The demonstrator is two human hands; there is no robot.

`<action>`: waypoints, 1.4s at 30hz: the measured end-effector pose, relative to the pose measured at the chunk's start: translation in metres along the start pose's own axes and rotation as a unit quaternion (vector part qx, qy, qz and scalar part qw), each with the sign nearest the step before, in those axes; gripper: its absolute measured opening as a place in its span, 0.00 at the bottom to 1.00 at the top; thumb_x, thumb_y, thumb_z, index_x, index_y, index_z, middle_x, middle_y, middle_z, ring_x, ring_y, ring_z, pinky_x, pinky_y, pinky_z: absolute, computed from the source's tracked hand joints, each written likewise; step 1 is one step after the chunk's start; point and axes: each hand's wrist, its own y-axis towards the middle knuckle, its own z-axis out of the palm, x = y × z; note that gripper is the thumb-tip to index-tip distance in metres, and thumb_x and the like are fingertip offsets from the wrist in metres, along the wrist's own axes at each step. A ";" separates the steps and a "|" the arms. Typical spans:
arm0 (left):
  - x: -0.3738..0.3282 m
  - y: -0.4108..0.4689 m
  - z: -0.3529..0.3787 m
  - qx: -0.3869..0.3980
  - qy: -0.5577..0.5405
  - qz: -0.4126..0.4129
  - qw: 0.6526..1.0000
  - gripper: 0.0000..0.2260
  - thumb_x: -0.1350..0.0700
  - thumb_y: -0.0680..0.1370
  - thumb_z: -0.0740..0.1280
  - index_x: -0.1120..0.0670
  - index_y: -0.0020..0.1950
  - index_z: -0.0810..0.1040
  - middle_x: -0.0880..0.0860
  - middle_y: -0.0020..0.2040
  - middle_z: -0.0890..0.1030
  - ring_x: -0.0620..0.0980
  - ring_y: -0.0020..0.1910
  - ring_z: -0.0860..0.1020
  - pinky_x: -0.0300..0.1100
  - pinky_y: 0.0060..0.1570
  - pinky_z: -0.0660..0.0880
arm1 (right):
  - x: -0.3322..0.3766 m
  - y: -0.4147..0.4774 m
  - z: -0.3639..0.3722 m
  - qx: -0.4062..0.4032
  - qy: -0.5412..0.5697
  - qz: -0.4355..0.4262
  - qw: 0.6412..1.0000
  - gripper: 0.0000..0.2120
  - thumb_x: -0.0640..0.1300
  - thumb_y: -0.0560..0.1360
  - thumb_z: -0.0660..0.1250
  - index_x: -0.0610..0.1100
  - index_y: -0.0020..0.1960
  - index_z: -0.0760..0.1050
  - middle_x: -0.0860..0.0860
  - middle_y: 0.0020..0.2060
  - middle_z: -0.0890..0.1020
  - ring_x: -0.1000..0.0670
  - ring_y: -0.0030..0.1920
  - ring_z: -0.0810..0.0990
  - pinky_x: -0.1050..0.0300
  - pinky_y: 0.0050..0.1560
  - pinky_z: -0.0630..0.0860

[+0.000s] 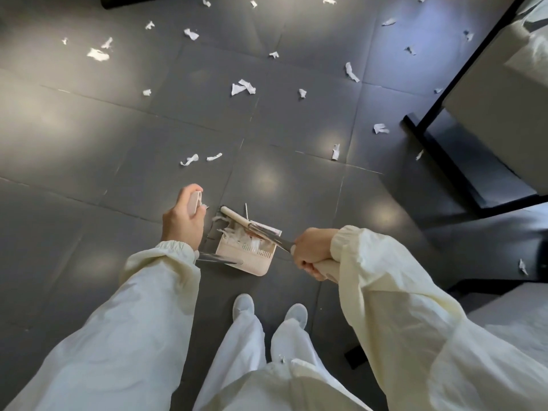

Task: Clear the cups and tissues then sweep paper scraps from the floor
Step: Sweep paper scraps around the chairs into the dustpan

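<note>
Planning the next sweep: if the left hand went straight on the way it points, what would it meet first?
Probably the curled white paper scrap on the dark grey tiled floor ahead of the left hand, though it may pass above it.

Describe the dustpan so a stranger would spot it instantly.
On the dark grey tiled floor, look just ahead of the person's white shoes, between the left hand and the right hand. The dustpan is the pale pink tray there, the only thing holding a heap of white paper scraps.
</note>
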 end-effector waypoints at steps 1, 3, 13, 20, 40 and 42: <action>0.000 -0.002 -0.002 0.001 -0.001 -0.001 1.000 0.12 0.60 0.76 0.63 0.48 0.57 0.73 0.53 0.37 0.74 0.66 0.35 0.76 0.54 0.40 0.77 | 0.003 -0.007 -0.005 -0.002 -0.009 -0.024 1.000 0.06 0.35 0.75 0.62 0.39 0.39 0.73 0.47 0.30 0.71 0.50 0.29 0.70 0.59 0.30 0.69; 0.003 -0.009 -0.007 -0.004 -0.004 -0.013 1.000 0.11 0.59 0.76 0.63 0.48 0.57 0.73 0.54 0.38 0.74 0.65 0.35 0.76 0.54 0.40 0.77 | 0.007 -0.019 -0.012 -0.004 -0.005 -0.036 0.999 0.11 0.36 0.74 0.62 0.41 0.33 0.69 0.47 0.29 0.72 0.50 0.30 0.70 0.60 0.32 0.68; 0.054 -0.033 -0.074 -0.063 -0.034 -0.058 0.996 0.13 0.58 0.76 0.63 0.38 0.50 0.71 0.54 0.32 0.76 0.51 0.18 0.72 0.32 0.16 0.66 | 0.051 -0.039 -0.020 -0.021 0.213 -0.034 0.976 0.04 0.32 0.75 0.57 0.39 0.43 0.67 0.47 0.24 0.67 0.55 0.16 0.64 0.69 0.19 0.64; 0.105 -0.013 -0.142 -0.054 -0.048 -0.066 0.995 0.14 0.59 0.76 0.63 0.37 0.49 0.72 0.54 0.31 0.74 0.51 0.18 0.70 0.38 0.18 0.69 | 0.110 -0.002 0.022 -0.088 0.184 -0.031 0.978 0.05 0.32 0.74 0.55 0.40 0.47 0.67 0.46 0.27 0.67 0.52 0.24 0.65 0.64 0.23 0.66; 0.272 0.065 -0.275 0.036 0.013 -0.023 0.999 0.13 0.60 0.76 0.64 0.41 0.53 0.72 0.53 0.32 0.73 0.63 0.33 0.74 0.52 0.39 0.76 | 0.254 0.071 0.225 -0.092 0.061 0.032 0.993 0.09 0.34 0.76 0.56 0.41 0.40 0.70 0.47 0.27 0.73 0.50 0.24 0.71 0.65 0.21 0.68; 0.271 0.079 -0.275 0.022 0.007 -0.013 1.000 0.13 0.60 0.76 0.64 0.42 0.54 0.72 0.52 0.33 0.73 0.65 0.35 0.75 0.54 0.41 0.77 | 0.273 0.065 0.237 -0.053 -0.014 0.042 0.998 0.07 0.34 0.74 0.56 0.40 0.42 0.72 0.48 0.23 0.74 0.51 0.22 0.72 0.64 0.25 0.69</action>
